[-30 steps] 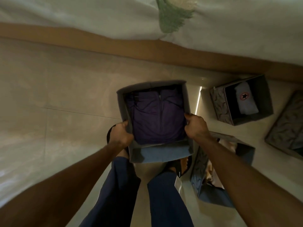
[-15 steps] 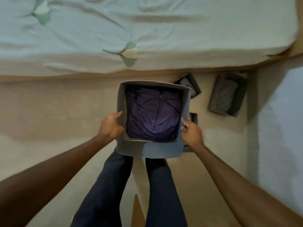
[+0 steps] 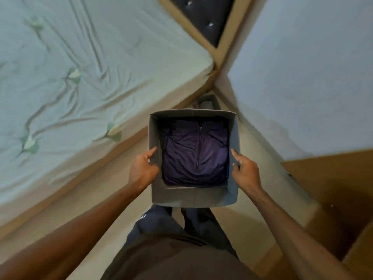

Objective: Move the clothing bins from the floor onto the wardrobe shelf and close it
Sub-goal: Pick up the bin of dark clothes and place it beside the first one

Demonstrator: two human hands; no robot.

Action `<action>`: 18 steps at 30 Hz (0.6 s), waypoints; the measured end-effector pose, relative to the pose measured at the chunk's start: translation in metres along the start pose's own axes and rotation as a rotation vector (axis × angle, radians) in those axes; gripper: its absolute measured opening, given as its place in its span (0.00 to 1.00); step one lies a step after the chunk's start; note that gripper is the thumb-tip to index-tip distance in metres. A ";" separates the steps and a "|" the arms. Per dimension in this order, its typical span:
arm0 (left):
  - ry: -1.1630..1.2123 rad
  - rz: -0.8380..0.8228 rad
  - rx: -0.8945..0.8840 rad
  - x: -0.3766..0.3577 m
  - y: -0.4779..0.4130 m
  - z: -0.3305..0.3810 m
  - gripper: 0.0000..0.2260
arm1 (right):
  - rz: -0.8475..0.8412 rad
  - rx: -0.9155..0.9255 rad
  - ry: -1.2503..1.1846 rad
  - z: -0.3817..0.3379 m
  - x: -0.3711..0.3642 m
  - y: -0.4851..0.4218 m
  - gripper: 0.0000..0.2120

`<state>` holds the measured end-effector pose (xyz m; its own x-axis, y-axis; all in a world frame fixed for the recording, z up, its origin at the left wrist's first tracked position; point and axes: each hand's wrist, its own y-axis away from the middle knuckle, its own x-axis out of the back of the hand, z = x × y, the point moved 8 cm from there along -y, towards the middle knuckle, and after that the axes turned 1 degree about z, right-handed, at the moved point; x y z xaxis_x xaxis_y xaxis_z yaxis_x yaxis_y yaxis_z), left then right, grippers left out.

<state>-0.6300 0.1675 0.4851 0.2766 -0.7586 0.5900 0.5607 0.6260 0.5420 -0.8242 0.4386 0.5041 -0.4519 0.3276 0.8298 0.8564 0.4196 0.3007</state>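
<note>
A grey fabric bin [image 3: 193,196] is held clear of the floor [image 3: 113,184], in front of the body and above the legs. It is clamped from both sides. The left hand [image 3: 142,170] is closed on the left wall and the right hand [image 3: 245,171] on the right wall, each with the forefinger laid along the rim.

Opposite walls are gripped, probably because the soft sides would sag if only one were held. With both gripped, the bin is held level with its mouth up, and the folded purple jacket [image 3: 193,154] lies flat on the bottom.

A second bin [image 3: 207,102] can be made out on the floor beyond, in the gap between the bed [image 3: 80,77] and the wall [image 3: 302,77], so more carrying is judged to remain. A brown panel [image 3: 333,188] is seen to the right. Whether it belongs to the wardrobe cannot be told, and no shelf is shown.
</note>
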 end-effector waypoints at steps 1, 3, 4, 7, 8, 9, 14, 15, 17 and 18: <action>-0.032 -0.021 -0.062 -0.003 0.001 0.024 0.31 | 0.055 -0.046 -0.023 0.012 0.016 0.013 0.24; -0.079 -0.042 -0.160 -0.011 0.002 0.062 0.31 | 0.124 -0.115 -0.079 0.034 0.036 0.032 0.24; -0.111 -0.066 -0.219 -0.020 0.004 0.084 0.31 | 0.179 -0.155 -0.117 0.050 0.050 0.043 0.23; -0.194 -0.119 -0.375 -0.053 0.018 0.144 0.30 | 0.293 -0.269 -0.176 0.099 0.082 0.070 0.23; -0.220 -0.124 -0.415 -0.063 0.023 0.159 0.30 | 0.315 -0.296 -0.187 0.113 0.088 0.078 0.22; -0.244 -0.142 -0.472 -0.081 0.034 0.184 0.30 | 0.363 -0.339 -0.208 0.134 0.104 0.092 0.22; -0.296 -0.229 -0.632 -0.158 0.073 0.256 0.29 | 0.498 -0.461 -0.264 0.208 0.154 0.137 0.21; -0.316 -0.239 -0.656 -0.174 0.082 0.269 0.29 | 0.529 -0.485 -0.268 0.224 0.163 0.147 0.21; -0.344 -0.263 -0.717 -0.213 0.101 0.301 0.29 | 0.585 -0.533 -0.259 0.259 0.187 0.170 0.20; -0.347 -0.271 -0.740 -0.227 0.108 0.313 0.28 | 0.596 -0.551 -0.254 0.272 0.195 0.177 0.20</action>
<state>-0.8768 0.4636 0.5970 -0.1267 -0.6912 0.7115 0.9709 0.0606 0.2318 -0.8288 0.8065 0.5909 0.1274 0.5710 0.8110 0.9383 -0.3343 0.0879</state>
